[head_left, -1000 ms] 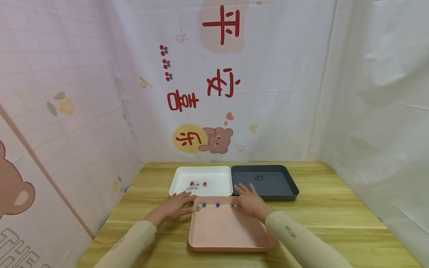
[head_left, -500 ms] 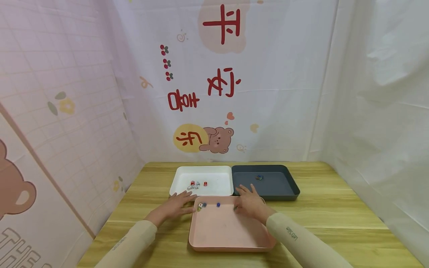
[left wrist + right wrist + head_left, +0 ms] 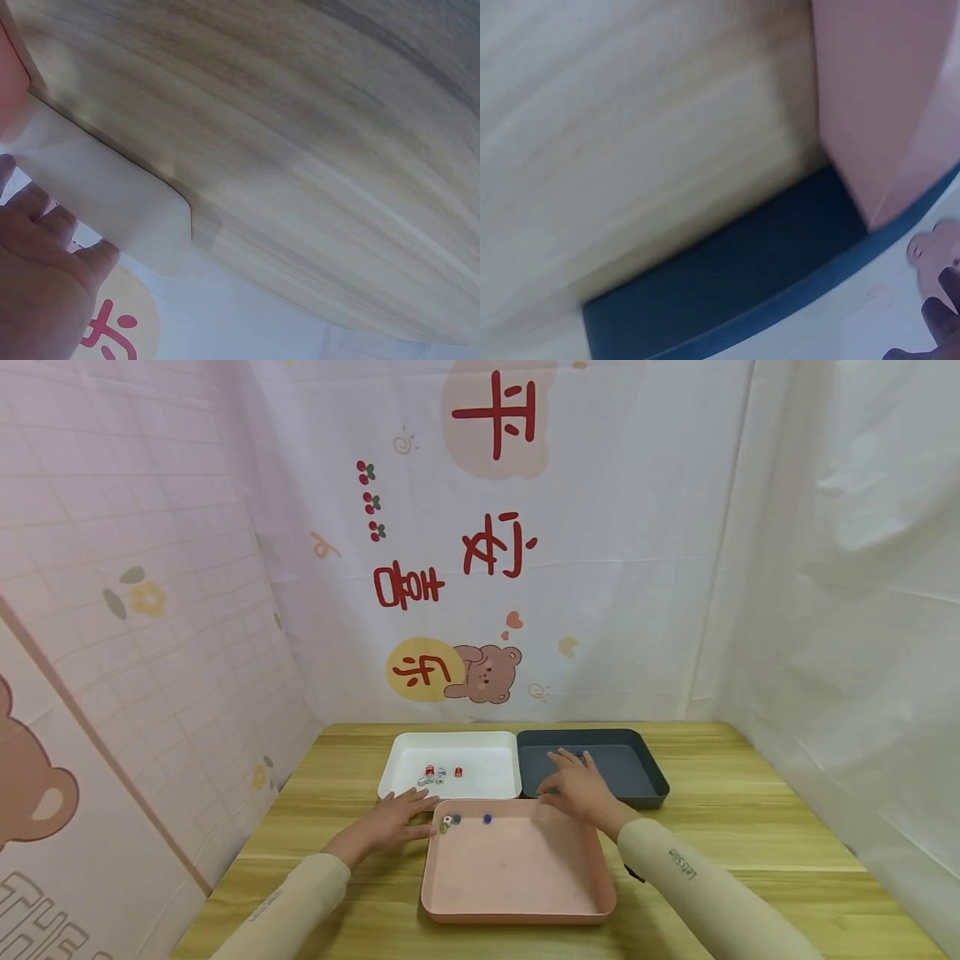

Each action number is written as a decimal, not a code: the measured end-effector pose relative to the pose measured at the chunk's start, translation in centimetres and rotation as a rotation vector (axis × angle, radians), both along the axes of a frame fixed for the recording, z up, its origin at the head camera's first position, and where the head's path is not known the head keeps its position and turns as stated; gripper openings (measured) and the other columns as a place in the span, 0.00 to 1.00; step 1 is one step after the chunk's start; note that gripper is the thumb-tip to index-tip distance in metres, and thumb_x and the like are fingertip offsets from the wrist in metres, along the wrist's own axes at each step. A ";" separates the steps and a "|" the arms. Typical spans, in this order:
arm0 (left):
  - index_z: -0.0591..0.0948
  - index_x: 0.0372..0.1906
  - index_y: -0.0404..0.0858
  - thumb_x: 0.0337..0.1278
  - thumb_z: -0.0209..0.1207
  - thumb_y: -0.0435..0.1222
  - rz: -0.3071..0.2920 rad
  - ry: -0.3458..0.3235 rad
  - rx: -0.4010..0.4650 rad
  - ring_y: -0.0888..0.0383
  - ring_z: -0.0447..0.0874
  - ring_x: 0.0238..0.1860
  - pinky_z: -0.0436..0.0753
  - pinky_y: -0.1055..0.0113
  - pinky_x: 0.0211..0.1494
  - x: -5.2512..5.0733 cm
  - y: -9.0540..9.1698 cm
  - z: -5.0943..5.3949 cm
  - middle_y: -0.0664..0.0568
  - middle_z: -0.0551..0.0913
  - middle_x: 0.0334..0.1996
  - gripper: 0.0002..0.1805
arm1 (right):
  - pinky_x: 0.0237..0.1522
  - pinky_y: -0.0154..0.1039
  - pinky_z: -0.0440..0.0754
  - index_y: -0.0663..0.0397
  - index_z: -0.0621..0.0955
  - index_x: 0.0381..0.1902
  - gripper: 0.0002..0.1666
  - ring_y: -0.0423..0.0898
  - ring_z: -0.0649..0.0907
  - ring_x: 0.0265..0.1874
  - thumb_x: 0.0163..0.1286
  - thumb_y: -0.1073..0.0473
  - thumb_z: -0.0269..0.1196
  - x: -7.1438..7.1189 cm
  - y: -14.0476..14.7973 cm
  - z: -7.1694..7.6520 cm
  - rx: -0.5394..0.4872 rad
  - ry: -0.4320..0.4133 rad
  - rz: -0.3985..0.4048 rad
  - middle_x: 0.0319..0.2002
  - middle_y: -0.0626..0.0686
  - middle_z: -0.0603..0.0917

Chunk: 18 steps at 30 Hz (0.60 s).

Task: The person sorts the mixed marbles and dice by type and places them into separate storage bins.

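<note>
In the head view my right hand (image 3: 581, 789) is over the front rim of the dark grey tray (image 3: 633, 785), thumb and forefinger pinching a small green marble that their tips largely hide. My left hand (image 3: 390, 821) lies with fingers spread at the back left corner of the pink tray (image 3: 517, 881), near the front rim of the white tray (image 3: 487, 756). In the pink tray are a blue marble (image 3: 487, 819), a grey-blue marble (image 3: 457, 819), a yellow-green marble (image 3: 444, 829) and a white die (image 3: 447, 820). The left wrist view shows the left fingers (image 3: 56, 221) at the white tray.
White dice (image 3: 427, 780) and red dice (image 3: 458, 772) lie in the white tray. Marbles (image 3: 580, 756) in the dark tray are partly hidden behind the right hand. The trays adjoin on a wooden table (image 3: 757, 860), with a printed cloth (image 3: 615, 543) hanging behind.
The right hand has picked the green marble off the pink tray's floor and carried it up and right, to the dark tray's front rim. The left hand has stayed in place.
</note>
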State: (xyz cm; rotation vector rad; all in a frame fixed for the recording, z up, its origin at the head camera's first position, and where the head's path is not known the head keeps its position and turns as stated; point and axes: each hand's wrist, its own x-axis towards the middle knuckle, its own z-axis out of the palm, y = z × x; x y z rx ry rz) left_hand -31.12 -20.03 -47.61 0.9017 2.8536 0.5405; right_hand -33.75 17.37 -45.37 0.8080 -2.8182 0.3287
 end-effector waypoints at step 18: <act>0.69 0.72 0.36 0.69 0.57 0.50 0.002 -0.020 0.005 0.33 0.55 0.73 0.49 0.31 0.70 0.3 0.0 0.4 0.34 0.64 0.71 0.34 | 0.63 0.78 0.47 0.51 0.88 0.48 0.15 0.70 0.61 0.70 0.70 0.51 0.65 -4.4 6.4 -0.9 -0.167 -0.075 -0.372 0.66 0.68 0.72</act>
